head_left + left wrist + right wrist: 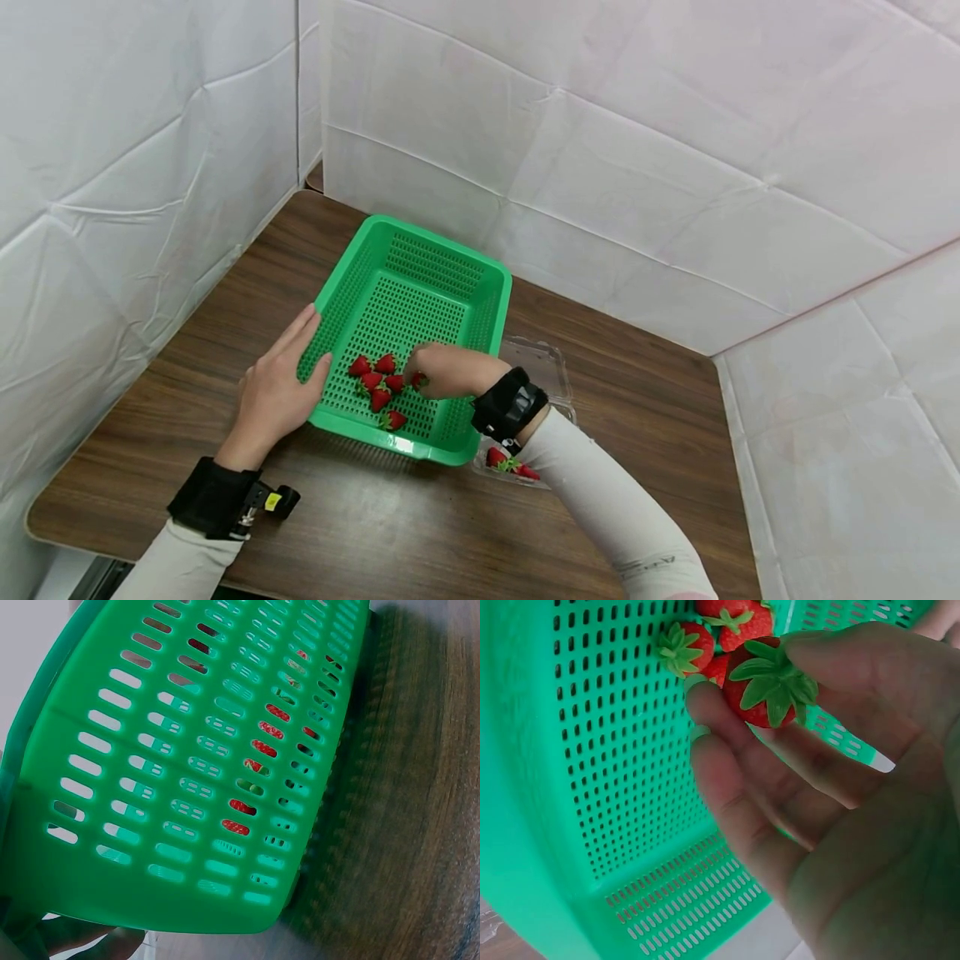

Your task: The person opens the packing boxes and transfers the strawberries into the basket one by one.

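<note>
A green perforated basket [450, 450] stands on the table, with several red strawberries [380, 398] lying on its floor toward the near left. My right hand [453, 371] reaches down inside it and pinches one strawberry [761, 694] between thumb and fingertips, its green leaves facing the wrist camera. Other strawberries [686, 649] lie just beyond the pinched one. At the basket's left rim, my left hand [281, 387] rests with straight fingers and the thumb spread apart. The left wrist view shows the basket's outer wall [172, 900], with red fruit visible through its slots.
Right of the basket, partly under my right forearm, lies a clear plastic clamshell box [551, 367] with its lid up. A few strawberries [498, 457] are in its near part. White sheeted walls [600, 192] enclose the brown wooden table [360, 517] at the back and sides.
</note>
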Demonstrator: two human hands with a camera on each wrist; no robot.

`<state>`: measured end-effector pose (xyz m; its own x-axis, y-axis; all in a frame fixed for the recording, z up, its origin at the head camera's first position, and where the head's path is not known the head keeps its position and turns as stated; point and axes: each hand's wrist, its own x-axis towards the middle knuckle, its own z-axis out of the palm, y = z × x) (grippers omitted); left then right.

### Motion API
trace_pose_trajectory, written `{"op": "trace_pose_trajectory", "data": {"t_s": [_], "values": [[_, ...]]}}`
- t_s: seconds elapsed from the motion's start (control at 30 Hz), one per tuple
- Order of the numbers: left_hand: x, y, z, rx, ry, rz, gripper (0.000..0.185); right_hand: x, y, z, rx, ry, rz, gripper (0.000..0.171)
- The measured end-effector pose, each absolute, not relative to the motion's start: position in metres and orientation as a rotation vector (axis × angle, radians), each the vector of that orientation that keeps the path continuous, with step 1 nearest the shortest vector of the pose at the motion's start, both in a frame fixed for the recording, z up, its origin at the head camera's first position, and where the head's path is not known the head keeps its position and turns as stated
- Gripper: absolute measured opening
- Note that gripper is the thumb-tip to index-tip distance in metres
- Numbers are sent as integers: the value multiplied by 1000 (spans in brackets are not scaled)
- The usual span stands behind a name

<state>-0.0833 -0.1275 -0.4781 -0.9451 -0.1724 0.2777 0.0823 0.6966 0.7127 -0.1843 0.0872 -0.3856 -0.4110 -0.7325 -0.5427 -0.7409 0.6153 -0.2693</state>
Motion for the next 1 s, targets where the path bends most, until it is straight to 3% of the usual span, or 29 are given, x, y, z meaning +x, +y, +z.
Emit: {"op": "trace_pose_trajectory", "data": {"t_s": [0.17,0.6,1.0], "values": [[-83,-127,-477,70,-2590,-1117,58,-184,85,-389,-1132,2166,48,27],[-83,-128,-478,67,-2584,-1118,57,-181,82,-401,-1119,2057,115,50],[-83,-127,-476,77,-2584,-1123,57,-179,78,-409,-1144,1978,233,49]]}}
